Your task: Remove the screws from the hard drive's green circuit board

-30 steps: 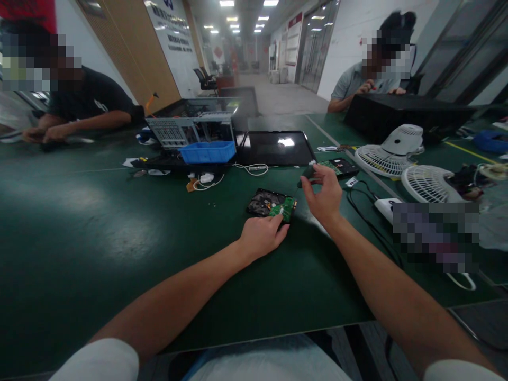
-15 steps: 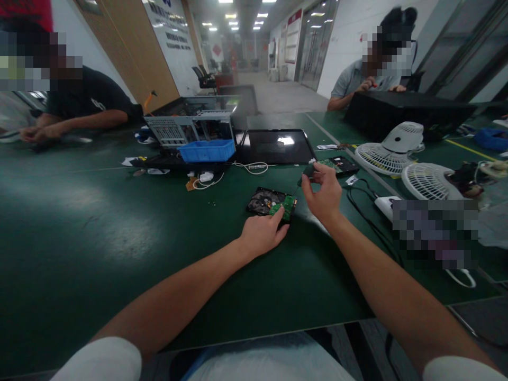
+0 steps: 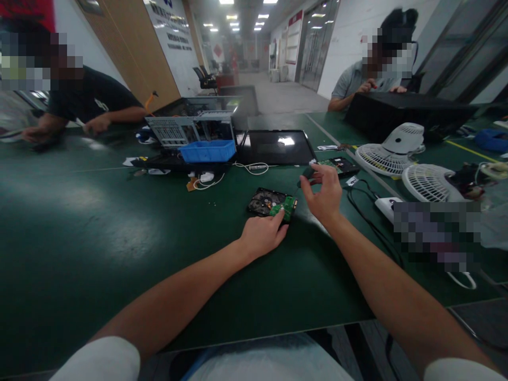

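Your hands have barely shifted: the hard drive (image 3: 265, 201) lies mid-worktop (image 3: 99, 222) with bare surface open to its left, your left hand (image 3: 262, 234) flat and holding nothing, forefinger pressing its green board, while your right hand (image 3: 323, 198) arches just beside it, fingers pinching a dark tool (image 3: 307, 172) too blurred to identify.

A single camera sits on the person's head and faces forward and down over the green table (image 3: 99, 227). It is close to the work. Both forearms run in from the near edge, and the left hand (image 3: 262, 235) and right hand (image 3: 323, 198) sit just right of mid-frame. The wide lens bends the edges. Co-workers appear at far left (image 3: 91, 100) and far right (image 3: 357, 79), and a corridor (image 3: 242, 69) recedes between them.
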The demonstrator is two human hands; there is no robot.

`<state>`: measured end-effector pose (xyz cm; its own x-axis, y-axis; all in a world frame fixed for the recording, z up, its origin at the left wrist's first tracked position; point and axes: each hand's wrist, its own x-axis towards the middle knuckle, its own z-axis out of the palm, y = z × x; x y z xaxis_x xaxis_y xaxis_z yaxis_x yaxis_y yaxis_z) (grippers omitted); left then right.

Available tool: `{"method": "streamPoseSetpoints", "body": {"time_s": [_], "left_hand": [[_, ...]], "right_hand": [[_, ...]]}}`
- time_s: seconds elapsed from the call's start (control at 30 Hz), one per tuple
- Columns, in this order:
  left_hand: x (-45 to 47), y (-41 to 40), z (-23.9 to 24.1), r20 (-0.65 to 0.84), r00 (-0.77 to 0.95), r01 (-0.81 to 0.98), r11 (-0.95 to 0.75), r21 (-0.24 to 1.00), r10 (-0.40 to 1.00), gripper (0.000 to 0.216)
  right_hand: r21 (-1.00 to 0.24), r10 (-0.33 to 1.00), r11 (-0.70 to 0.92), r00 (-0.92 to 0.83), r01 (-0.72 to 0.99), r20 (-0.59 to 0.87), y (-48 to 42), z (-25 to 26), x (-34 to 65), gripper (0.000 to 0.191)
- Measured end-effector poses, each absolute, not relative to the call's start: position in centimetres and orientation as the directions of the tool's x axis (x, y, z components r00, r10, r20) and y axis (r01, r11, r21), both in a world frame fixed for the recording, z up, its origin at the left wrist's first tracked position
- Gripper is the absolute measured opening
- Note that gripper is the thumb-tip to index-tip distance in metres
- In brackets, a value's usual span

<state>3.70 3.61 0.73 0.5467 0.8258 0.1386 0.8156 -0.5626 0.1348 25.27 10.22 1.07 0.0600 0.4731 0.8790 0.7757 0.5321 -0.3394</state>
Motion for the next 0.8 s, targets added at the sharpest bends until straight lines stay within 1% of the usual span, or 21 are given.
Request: {"method": "streamPoseSetpoints", "body": {"time_s": [0.23, 0.53, 0.8], "left_hand": [[3.40, 3.52, 0.88, 0.150, 0.579, 0.790, -0.597, 0.142, 0.801, 0.049], [3.89, 3.64, 0.90, 0.084, 0.555, 0.821, -0.561, 0.109, 0.828, 0.060], [3.92, 3.55, 0.92, 0.088, 0.541, 0.828, -0.548, 0.118, 0.836, 0.061]], "right_hand": [[-0.355, 0.476, 0.543, 0.069, 0.761, 0.877, 10.39, 0.58, 25.22, 0.044], [-0.345, 0.473, 0.551, 0.057, 0.759, 0.879, 10.48, 0.68, 25.22, 0.042], [-0.363, 0.501, 0.557, 0.046, 0.747, 0.864, 10.04, 1.15, 25.11, 0.042]]}}
